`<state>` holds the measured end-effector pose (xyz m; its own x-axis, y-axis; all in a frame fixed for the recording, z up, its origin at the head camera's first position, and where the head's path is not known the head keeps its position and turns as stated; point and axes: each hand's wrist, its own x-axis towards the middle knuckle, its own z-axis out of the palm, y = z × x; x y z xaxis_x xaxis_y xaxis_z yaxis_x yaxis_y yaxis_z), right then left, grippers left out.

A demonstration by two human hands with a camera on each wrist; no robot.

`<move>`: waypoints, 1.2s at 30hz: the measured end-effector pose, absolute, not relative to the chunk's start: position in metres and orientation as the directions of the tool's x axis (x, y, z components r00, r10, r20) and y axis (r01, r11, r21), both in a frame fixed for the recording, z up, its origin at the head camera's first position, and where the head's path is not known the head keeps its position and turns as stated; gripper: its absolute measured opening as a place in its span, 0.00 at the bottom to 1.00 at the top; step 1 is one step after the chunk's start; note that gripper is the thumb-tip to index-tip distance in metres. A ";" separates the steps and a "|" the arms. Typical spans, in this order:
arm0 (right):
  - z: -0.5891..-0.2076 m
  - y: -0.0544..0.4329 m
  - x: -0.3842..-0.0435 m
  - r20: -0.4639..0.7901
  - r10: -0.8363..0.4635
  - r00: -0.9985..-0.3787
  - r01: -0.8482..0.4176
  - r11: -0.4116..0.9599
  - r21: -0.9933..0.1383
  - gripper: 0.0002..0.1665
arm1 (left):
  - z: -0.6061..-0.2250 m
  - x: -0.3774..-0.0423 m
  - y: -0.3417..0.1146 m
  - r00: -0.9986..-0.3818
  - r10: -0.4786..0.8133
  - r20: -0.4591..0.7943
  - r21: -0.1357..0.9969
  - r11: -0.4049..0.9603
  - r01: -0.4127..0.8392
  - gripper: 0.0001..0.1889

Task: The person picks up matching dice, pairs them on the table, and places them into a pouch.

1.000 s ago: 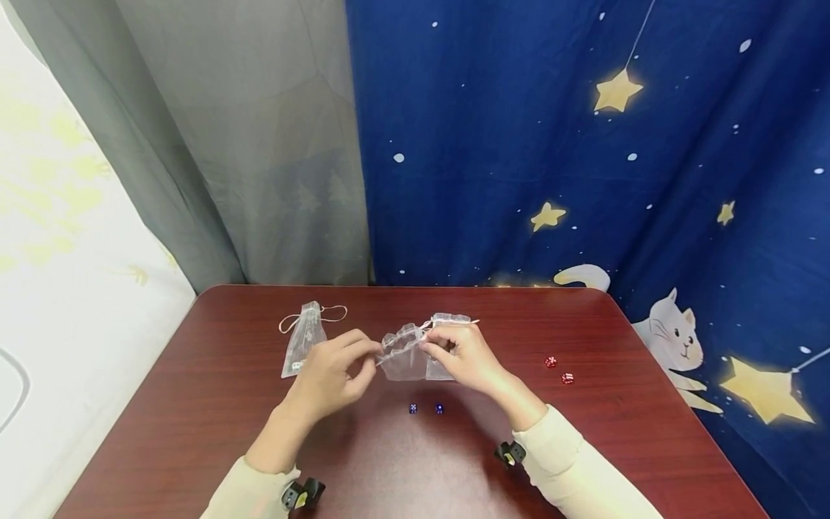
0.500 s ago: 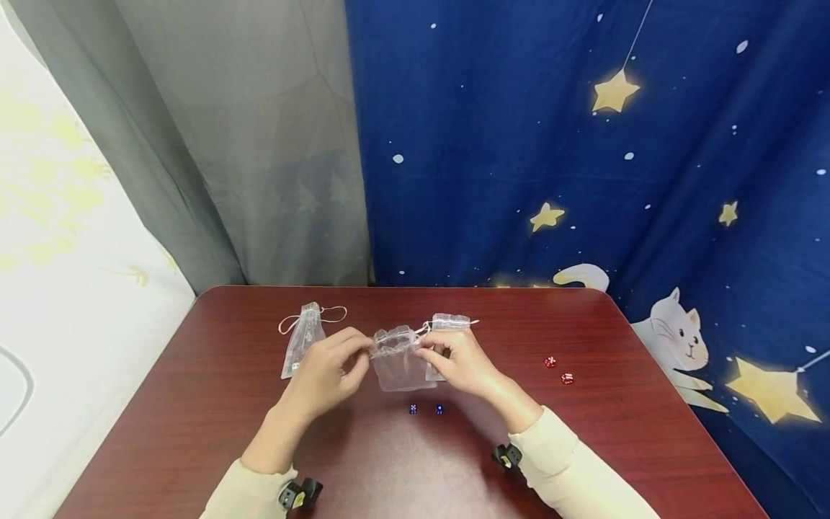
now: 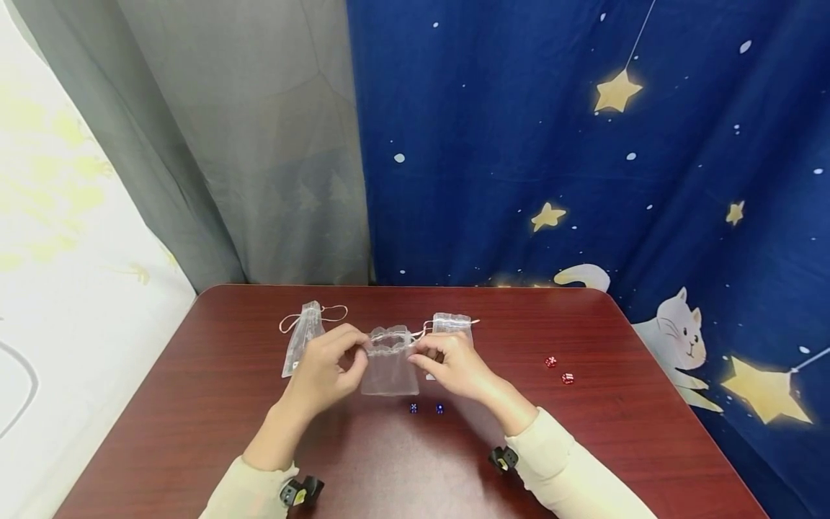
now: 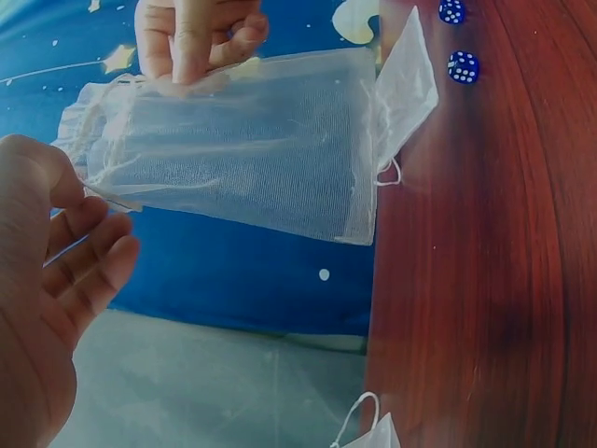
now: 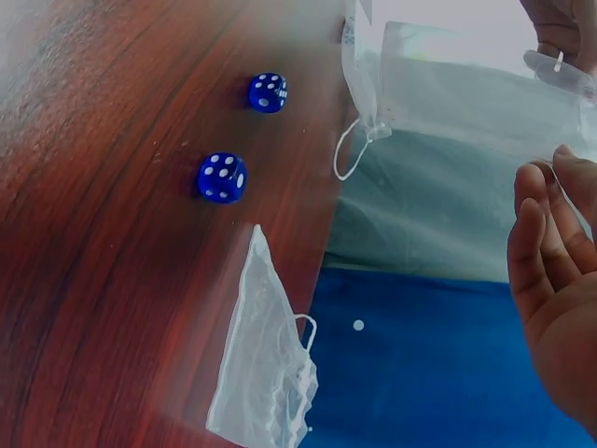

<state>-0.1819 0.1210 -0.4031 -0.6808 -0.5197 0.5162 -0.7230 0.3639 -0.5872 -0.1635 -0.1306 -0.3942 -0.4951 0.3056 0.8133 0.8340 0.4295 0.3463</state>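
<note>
A sheer white drawstring bag [image 3: 390, 373] hangs upright between both hands above the table, its ruffled mouth spread apart. My left hand [image 3: 328, 367] pinches the left side of the rim between thumb and index finger. On the opposite side, my right hand [image 3: 457, 364] pinches the rim near the white drawstring. Through the mesh in the left wrist view, the bag [image 4: 252, 140] shows nothing inside. Two blue dice with white pips lie on the table just below it, a left die [image 3: 413, 408] and a right die [image 3: 439, 409].
A second sheer bag [image 3: 454, 323] lies behind the right hand, partly covered by it. At the left, a gathered bag [image 3: 305, 335] has its cord loops spread out. Two red dice [image 3: 551, 362] lie on the right of the brown table [image 3: 648, 447]. Curtains hang behind.
The held bag has shifted left and slightly toward the person, and now hangs straighter with its mouth facing up. Both hands have moved a little left with it. The dice have stayed put.
</note>
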 end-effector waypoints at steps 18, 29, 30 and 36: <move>-0.409 0.126 -0.179 0.357 -0.609 -0.709 -0.692 0.499 -0.522 0.05 | -0.393 -0.167 -0.141 -0.496 0.302 0.814 0.316 0.487 0.815 0.07; -0.422 0.125 -0.174 0.253 -0.729 -0.636 -0.766 0.555 -0.326 0.08 | -0.392 -0.169 -0.145 -0.501 0.295 0.814 0.308 0.512 0.802 0.07; -0.423 0.125 -0.174 0.230 -0.734 -0.639 -0.762 0.562 -0.321 0.08 | -0.393 -0.169 -0.145 -0.499 0.294 0.815 0.308 0.510 0.803 0.07; -0.428 0.121 -0.170 0.103 -0.741 -0.664 -0.738 0.626 -0.254 0.12 | -0.395 -0.171 -0.148 -0.496 0.295 0.817 0.302 0.513 0.803 0.09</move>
<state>-0.1697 0.1211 -0.4278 -0.6637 -0.7409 0.1032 -0.7378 0.6256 -0.2535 -0.1711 -0.1478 -0.3952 -0.4956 0.2951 0.8169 0.8033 0.5135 0.3018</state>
